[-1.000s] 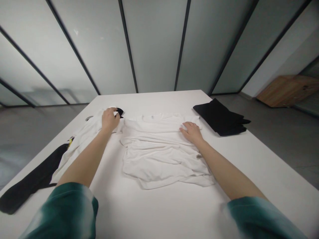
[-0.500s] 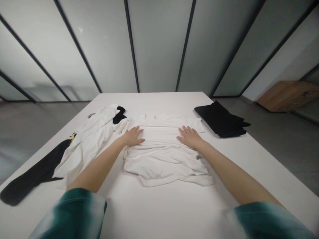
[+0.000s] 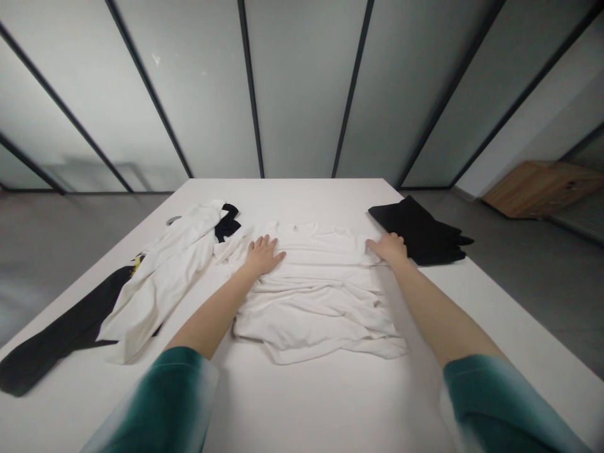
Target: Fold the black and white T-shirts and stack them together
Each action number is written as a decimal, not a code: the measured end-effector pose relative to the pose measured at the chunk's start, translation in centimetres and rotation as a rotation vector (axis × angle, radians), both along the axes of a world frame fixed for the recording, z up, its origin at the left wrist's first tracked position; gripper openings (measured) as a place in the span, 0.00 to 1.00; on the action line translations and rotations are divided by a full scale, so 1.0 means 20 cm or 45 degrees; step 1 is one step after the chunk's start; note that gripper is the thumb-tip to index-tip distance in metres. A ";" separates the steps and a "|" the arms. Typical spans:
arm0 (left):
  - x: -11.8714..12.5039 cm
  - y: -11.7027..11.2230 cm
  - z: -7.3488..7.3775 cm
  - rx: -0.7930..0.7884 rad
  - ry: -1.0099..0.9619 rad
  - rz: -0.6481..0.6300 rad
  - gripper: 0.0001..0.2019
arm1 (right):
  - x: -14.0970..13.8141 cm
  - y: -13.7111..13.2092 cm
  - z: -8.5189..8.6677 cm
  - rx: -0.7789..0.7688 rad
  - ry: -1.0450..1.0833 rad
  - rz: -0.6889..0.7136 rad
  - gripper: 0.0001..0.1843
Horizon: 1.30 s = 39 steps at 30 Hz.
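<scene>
While it lies wrinkled mid-tabletop, one white T-shirt: left hand and right hand, both open and flat, pinning its far half down; folded black cloth just right.

two hands, two white garments, at least two black garments
</scene>
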<state>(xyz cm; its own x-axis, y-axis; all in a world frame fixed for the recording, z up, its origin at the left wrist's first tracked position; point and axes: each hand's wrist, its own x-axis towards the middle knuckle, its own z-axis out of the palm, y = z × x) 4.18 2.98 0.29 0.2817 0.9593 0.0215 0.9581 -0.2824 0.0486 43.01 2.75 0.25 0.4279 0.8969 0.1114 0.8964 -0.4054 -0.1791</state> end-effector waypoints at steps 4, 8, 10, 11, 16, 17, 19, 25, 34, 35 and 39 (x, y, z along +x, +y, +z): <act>-0.01 0.07 -0.05 -0.094 0.019 0.053 0.37 | 0.01 0.07 -0.01 -0.028 0.040 0.001 0.27; -0.01 0.12 -0.04 -0.124 0.037 0.056 0.39 | 0.04 0.16 0.06 0.024 0.244 0.023 0.23; -0.01 0.13 -0.04 -0.112 0.038 0.048 0.39 | 0.07 0.20 0.09 0.087 0.384 -0.007 0.22; -0.01 0.13 -0.04 -0.105 0.038 0.045 0.39 | 0.07 0.22 0.11 0.101 0.452 -0.020 0.22; -0.01 0.13 -0.04 -0.089 0.027 0.049 0.39 | 0.08 0.24 0.15 -0.057 0.676 -0.039 0.31; -0.01 0.13 -0.04 -0.086 0.022 0.050 0.38 | 0.08 0.24 0.15 -0.043 0.639 -0.010 0.33; -0.01 0.13 -0.04 -0.086 0.014 0.049 0.38 | 0.06 0.22 0.17 0.037 0.463 0.078 0.33; 0.00 0.13 -0.04 -0.109 0.014 0.048 0.40 | -0.16 0.16 0.28 0.130 -0.093 0.339 0.26; 0.00 0.13 -0.03 -0.116 0.005 0.048 0.39 | -0.43 0.20 0.37 0.139 0.720 0.592 0.19; 0.00 0.13 -0.03 -0.119 0.006 0.048 0.40 | -0.41 0.20 0.35 0.182 0.772 0.565 0.19; 0.00 0.12 -0.03 -0.129 0.028 0.052 0.40 | -0.38 0.17 0.19 0.226 0.465 0.680 0.20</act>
